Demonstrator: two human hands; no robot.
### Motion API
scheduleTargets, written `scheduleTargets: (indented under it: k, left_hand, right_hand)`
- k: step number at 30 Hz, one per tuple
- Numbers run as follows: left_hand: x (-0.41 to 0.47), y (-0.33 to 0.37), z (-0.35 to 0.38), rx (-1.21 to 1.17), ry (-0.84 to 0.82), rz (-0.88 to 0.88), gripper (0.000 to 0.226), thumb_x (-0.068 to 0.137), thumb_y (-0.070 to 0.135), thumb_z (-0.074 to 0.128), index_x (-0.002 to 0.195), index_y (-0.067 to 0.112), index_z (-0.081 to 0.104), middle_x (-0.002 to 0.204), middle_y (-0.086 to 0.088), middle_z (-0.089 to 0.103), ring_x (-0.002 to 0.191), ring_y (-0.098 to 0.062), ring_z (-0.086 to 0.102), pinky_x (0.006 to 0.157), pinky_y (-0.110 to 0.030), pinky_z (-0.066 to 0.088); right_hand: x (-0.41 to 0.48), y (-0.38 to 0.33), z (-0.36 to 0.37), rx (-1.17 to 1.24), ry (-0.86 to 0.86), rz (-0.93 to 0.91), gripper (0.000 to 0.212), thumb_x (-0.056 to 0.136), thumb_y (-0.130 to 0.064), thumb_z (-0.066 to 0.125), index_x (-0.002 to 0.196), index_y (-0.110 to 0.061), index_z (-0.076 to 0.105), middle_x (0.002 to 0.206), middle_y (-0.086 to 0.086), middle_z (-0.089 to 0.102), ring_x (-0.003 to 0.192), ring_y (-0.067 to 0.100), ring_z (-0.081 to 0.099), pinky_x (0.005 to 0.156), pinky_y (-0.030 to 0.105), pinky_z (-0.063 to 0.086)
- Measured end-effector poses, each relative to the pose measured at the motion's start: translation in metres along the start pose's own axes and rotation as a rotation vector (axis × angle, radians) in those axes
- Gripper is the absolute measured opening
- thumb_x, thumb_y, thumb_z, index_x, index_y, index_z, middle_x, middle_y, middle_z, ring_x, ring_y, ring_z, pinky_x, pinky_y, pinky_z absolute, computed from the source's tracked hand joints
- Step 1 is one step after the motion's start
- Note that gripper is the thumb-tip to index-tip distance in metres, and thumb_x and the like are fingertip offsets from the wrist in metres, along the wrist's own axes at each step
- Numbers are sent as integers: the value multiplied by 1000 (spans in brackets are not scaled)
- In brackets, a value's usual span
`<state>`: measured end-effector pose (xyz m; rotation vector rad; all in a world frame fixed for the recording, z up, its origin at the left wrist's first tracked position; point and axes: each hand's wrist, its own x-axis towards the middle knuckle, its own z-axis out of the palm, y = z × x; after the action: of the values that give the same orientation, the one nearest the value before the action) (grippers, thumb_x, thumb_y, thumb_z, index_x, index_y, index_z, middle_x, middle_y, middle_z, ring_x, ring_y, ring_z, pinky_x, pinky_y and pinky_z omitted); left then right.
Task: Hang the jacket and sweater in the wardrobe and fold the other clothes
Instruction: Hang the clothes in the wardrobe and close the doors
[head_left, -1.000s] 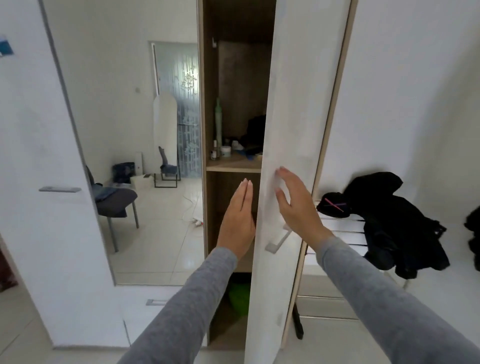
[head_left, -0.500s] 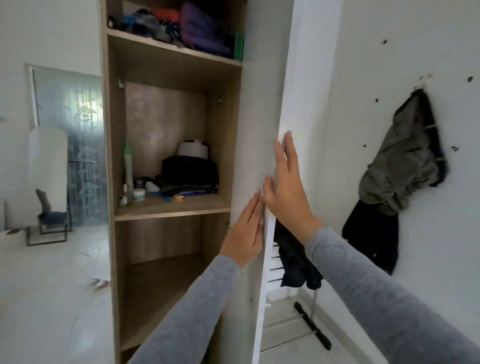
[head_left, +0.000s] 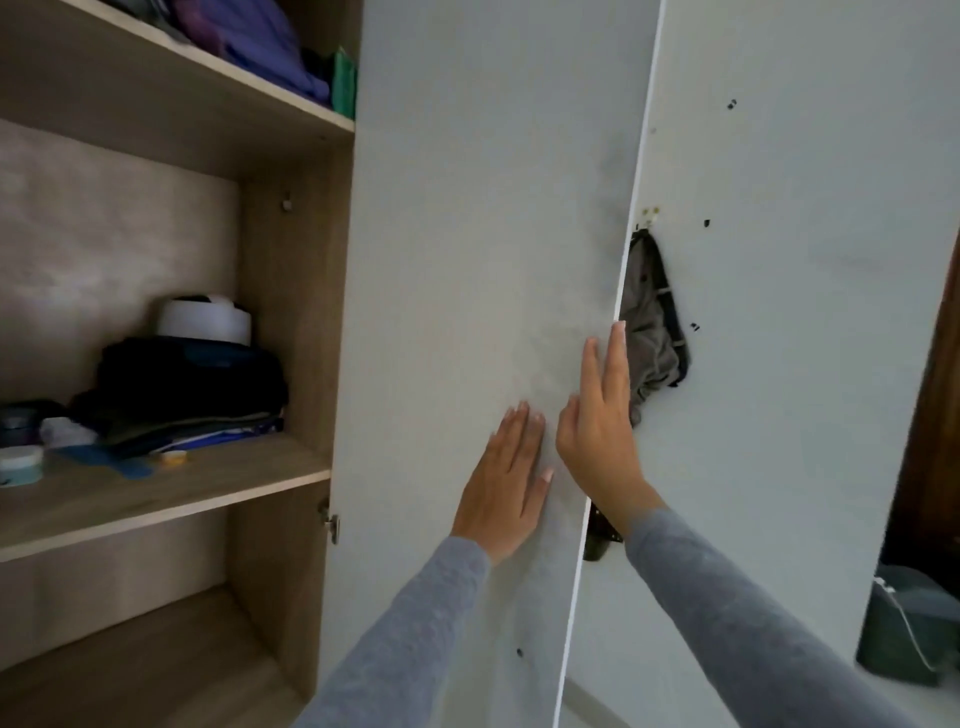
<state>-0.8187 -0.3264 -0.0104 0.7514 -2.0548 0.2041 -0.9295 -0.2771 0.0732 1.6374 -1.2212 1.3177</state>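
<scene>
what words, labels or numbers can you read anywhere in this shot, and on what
No text can be read.
The small tub on the middle shelf: label, if any, too blurred.
The white round container: no print shows.
The wardrobe door and wall: dark marks only, no letters.

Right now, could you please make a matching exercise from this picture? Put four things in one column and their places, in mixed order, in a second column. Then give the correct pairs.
Things
1. left hand
2. right hand
3. purple clothes
4. grey garment

Places
A. on the upper shelf
B. hanging on the wall, partly behind the door
C. flat on the white face of the wardrobe door
D. at the door's free edge

Pairs: 1-C, 2-D, 3-A, 4-B
</scene>
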Motion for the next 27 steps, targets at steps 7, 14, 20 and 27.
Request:
scheduleTargets:
  k: [7, 14, 20, 27]
  left_hand:
    - [31, -40, 30, 70, 66, 49, 60, 99, 39, 26, 150, 20, 0, 158, -3, 1, 145, -15, -4, 116, -43, 10]
    - [45, -54, 47, 146, 82, 60, 62, 97, 43, 27, 150, 15, 12, 157, -11, 11, 144, -24, 8, 116, -48, 15]
    - [47, -59, 56, 191, 59, 86, 61, 99, 46, 12, 150, 12, 12, 157, -11, 8, 145, -26, 7, 114, -49, 12]
    - [47, -63, 48, 244, 9, 105, 64, 96, 47, 23, 150, 13, 13, 157, -11, 10, 145, -24, 8, 115, -47, 14]
  right_hand:
    - [-11, 33, 20, -393, -144, -69, 64, 79, -7, 38, 141, 7, 31, 152, 24, 24, 143, 33, 14, 116, 45, 17]
    - [-18, 49, 24, -600, -293, -78, 64, 86, -16, 41, 146, -1, 26, 156, 17, 17, 146, 28, 11, 117, 42, 19]
    - [-20, 51, 31, -635, -324, -40, 61, 91, -21, 34, 147, -1, 22, 157, 18, 14, 146, 29, 9, 118, 43, 17]
    - [-28, 50, 39, -629, -352, 8, 63, 90, -17, 39, 148, -1, 20, 157, 19, 12, 146, 30, 8, 118, 43, 18]
